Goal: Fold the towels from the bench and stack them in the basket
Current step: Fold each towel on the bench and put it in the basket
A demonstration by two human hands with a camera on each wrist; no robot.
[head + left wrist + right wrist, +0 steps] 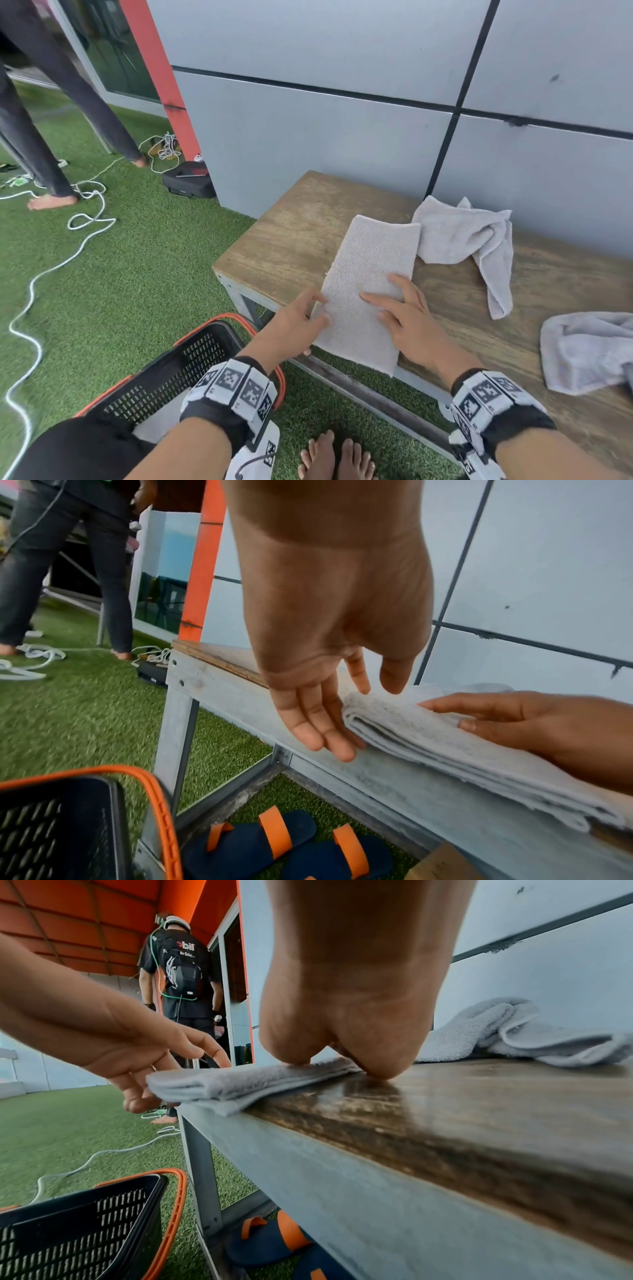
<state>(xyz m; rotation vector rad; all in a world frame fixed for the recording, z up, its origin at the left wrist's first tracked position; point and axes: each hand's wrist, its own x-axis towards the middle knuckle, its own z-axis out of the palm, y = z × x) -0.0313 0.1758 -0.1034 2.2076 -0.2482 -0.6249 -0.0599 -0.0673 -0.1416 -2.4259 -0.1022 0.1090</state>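
Note:
A grey towel (370,274), folded into a long strip, lies on the wooden bench (294,233) with its near end over the front edge. My right hand (394,301) lies flat on it, fingers straight, heel pressing on towel (240,1080) and bench. My left hand (315,310) is at the strip's left edge, straight fingers (308,731) touching the folded edge (428,739) and thumb above it. Two crumpled grey towels lie on the bench: one behind (469,236), one at the right (582,349). The black basket (164,377) with orange rim stands on the grass below my left arm.
A grey panelled wall (342,120) backs the bench. Blue and orange sandals (274,842) lie under it, and my bare feet (335,455) stand in front. A white cable (68,246), a black case (188,181) and a standing person (51,137) occupy the grass to the left.

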